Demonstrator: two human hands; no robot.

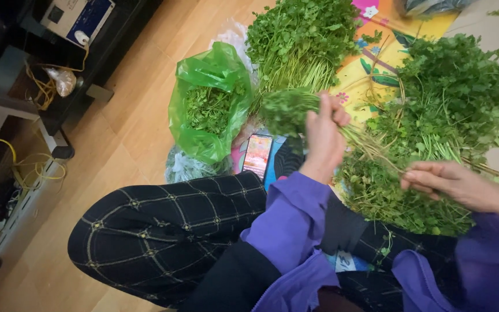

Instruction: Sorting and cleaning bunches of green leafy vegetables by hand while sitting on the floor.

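Two hands are busy with one bunch of leafy green herbs (295, 110). The left hand (324, 138) is raised and closed around the stems of this bunch, its leafy end blurred and pointing left. The right hand (451, 185), lower and to the right, has its fingers pinched narrow on thin stems that run up toward the left hand. Both sleeves are purple, and the person sits on the wooden floor (128, 127) with checked dark trousers (163, 231) folded near the camera.

Just under the right hand lies a large loose heap of herbs (451, 110) on a colourful mat (371, 69); this looks like the part not yet gone through, and it is the biggest mass in view. Farther off, a neater pile of herbs (301, 40) lies with its stems together, seemingly finished. To the left, an open green plastic bag (209, 98) holds more greens. A phone (257, 155) lies lit beside the knee.
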